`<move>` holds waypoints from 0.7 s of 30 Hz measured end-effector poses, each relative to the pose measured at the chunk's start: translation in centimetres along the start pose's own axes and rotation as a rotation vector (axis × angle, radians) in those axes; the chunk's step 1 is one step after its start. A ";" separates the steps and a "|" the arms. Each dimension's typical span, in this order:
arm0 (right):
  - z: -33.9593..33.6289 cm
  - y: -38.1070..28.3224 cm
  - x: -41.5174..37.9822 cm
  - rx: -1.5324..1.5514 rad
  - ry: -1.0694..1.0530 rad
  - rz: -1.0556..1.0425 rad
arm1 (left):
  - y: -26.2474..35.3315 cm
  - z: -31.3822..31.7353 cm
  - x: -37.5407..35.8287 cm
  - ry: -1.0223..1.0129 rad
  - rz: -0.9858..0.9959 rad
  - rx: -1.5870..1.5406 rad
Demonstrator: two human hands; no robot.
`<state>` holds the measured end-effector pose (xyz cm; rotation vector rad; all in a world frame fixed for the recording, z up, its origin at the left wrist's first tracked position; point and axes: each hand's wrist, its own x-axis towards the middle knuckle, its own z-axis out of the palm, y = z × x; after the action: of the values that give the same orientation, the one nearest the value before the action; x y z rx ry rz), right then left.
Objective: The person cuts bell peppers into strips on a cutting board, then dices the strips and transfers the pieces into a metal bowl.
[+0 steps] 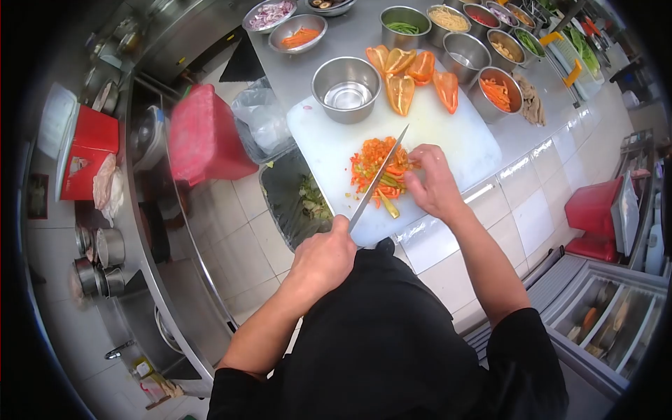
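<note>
My left hand (325, 253) is closed around the handle of a kitchen knife (379, 176), whose long blade slants up and to the right over chopped orange and green pepper. The pile of diced pepper (371, 157) lies on a white cutting board (470, 138). At the right side of the pile, my right hand (435, 183) has its fingers and thumb curled against the pepper strips (396, 172). Its fingertips are partly hidden. Several halved orange peppers (400, 93) and a steel bowl (346, 89) sit on the far part of the board.
Steel containers of cut vegetables line the table's far side, including one with orange strips (496, 92). A lined bin with scraps (302, 192) stands left of the board. Beyond it are a red bin (210, 136) and a steel counter. An open-topped fridge (609, 318) is at lower right.
</note>
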<state>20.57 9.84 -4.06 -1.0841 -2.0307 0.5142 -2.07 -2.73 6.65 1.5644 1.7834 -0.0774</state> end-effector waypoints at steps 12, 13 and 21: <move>1.7 -0.2 -0.8 -0.078 -0.066 -0.124 | 1.9 1.9 4.0 -0.042 -0.085 0.106; 1.6 -0.4 -0.8 -0.050 -0.045 -0.111 | 2.1 1.3 4.4 -0.054 -0.088 0.107; 2.1 -0.2 -0.9 -0.097 -0.039 -0.153 | 2.3 0.9 0.3 -0.105 -0.154 0.121</move>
<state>19.16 8.98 -5.67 -0.9715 -2.1715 0.3639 0.42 -2.35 6.74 1.4747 1.8425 -0.3409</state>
